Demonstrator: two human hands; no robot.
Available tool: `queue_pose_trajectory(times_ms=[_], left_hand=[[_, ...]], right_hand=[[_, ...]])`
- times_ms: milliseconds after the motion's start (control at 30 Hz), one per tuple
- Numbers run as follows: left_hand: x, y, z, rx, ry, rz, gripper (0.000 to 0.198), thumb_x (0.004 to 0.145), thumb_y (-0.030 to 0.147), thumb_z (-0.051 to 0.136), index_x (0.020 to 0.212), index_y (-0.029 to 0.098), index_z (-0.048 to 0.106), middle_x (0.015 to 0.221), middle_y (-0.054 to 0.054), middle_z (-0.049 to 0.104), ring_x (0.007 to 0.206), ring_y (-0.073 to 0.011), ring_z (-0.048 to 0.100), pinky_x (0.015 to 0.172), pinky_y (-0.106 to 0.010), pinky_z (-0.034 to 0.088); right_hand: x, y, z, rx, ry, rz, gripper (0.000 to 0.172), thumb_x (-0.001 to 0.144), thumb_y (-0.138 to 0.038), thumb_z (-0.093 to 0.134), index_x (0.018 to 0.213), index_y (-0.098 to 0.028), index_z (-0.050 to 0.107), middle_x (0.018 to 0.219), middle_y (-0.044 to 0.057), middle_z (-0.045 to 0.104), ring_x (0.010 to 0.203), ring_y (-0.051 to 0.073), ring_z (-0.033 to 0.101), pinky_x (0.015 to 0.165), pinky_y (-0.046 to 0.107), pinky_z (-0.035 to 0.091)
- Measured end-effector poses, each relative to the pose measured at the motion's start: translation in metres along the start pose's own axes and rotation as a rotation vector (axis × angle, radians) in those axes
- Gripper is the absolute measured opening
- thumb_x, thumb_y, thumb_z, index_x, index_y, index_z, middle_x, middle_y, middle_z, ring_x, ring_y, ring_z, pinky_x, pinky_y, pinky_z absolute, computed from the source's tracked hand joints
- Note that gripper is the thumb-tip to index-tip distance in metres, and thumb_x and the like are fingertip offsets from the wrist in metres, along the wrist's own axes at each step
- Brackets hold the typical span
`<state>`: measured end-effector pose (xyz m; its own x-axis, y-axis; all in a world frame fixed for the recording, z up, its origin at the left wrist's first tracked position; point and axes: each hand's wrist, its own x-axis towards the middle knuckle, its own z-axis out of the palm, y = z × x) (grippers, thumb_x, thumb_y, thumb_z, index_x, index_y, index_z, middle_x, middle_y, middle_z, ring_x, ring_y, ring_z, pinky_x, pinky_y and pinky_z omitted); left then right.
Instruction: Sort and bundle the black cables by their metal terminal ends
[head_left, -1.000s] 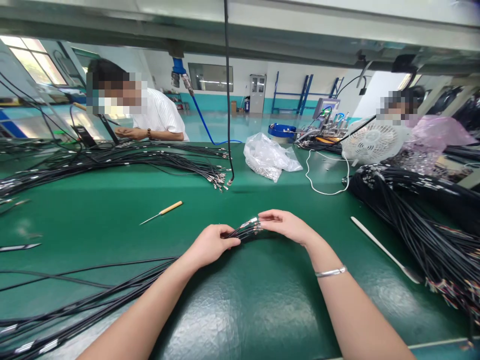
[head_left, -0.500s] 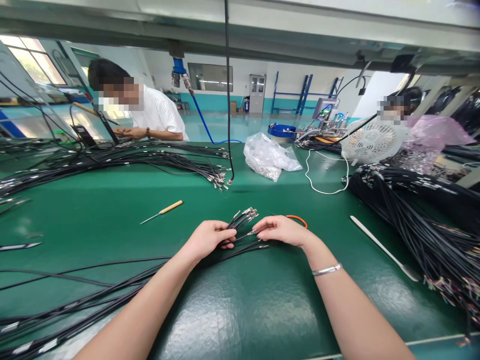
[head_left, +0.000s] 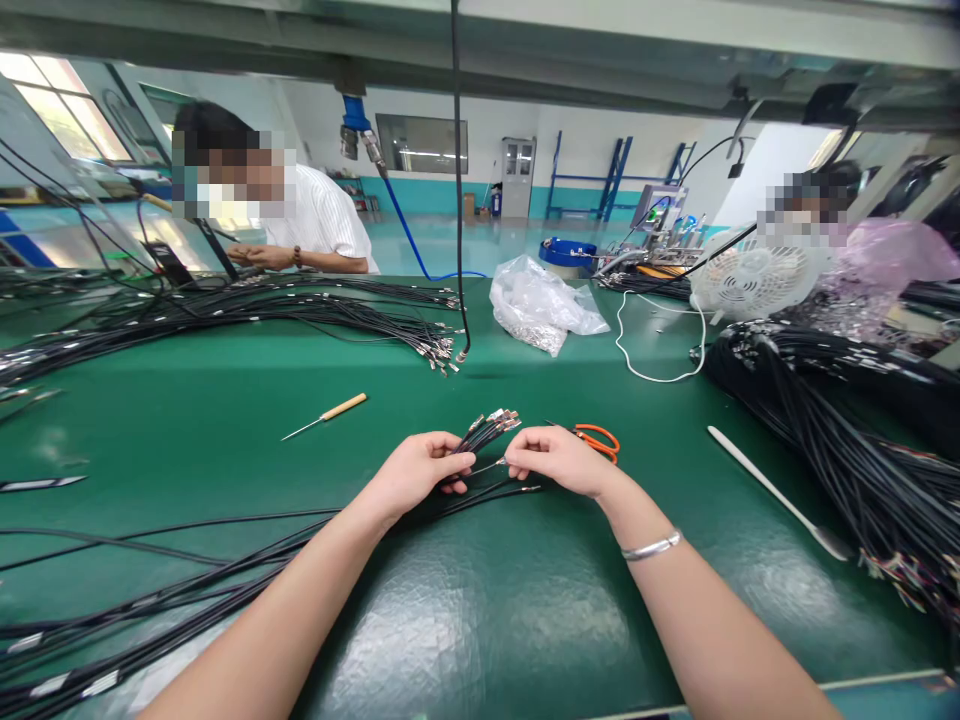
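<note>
No legible text (or numbers).

open tabletop between forearms, orange-handled tool just beyond right hand, cable bundle blocking right side

The premises are presenting as a cable-assembly workshop. Bundles of black cables with metal-tipped ends are lying along a green-topped workbench; a blue hose is hanging from an overhead fitting; a small bench machine is standing beyond; blue racking is lining the far wall; a co-worker is bending over the opposite side.
</note>
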<state>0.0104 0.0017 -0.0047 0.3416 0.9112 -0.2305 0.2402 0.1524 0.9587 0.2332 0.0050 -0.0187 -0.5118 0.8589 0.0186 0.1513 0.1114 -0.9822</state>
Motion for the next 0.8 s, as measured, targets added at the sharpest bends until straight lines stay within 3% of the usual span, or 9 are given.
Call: queue_pose_trajectory(times_ms=[233,467,700,800], left_hand=[[-0.01,0.01,0.001,-0.048,0.05,0.072,0.024,0.069,0.033,0.068,0.083,0.015,0.059,0.074,0.002,0.062,0.063,-0.0103,0.06,0.063,-0.022,0.047],[-0.017,0.014,0.003,0.049,0.094,0.197,0.021,0.071,0.029,0.064,0.087,0.017,0.055,0.084,0.002,0.062,0.073,-0.0129,0.061,0.073,-0.026,0.047],[-0.017,0.014,0.0,0.126,0.085,0.127,0.02,0.068,0.03,0.064,0.084,0.017,0.063,0.077,0.0,0.067,0.074,-0.0159,0.06,0.072,-0.025,0.044],[-0.02,0.016,-0.001,0.184,0.03,0.103,0.021,0.069,0.033,0.064,0.082,0.016,0.064,0.077,-0.001,0.067,0.073,-0.0162,0.059,0.068,-0.025,0.043]], right_hand=[[-0.003,-0.007,0.001,0.1,0.11,-0.041,0.02,0.075,-0.03,0.069,0.086,-0.014,0.066,0.076,0.006,0.067,0.071,0.017,0.062,0.07,0.029,0.048],[-0.006,-0.014,0.003,0.124,0.125,-0.054,0.021,0.075,-0.033,0.069,0.083,-0.014,0.064,0.076,0.005,0.067,0.072,0.016,0.062,0.072,0.029,0.049],[-0.004,-0.01,0.003,0.133,0.127,0.005,0.027,0.074,-0.039,0.069,0.082,-0.014,0.063,0.079,0.005,0.066,0.071,0.017,0.062,0.073,0.031,0.049],[-0.002,-0.008,0.003,0.153,0.136,-0.008,0.026,0.072,-0.038,0.07,0.081,-0.015,0.062,0.078,0.004,0.066,0.071,0.017,0.061,0.073,0.031,0.048]])
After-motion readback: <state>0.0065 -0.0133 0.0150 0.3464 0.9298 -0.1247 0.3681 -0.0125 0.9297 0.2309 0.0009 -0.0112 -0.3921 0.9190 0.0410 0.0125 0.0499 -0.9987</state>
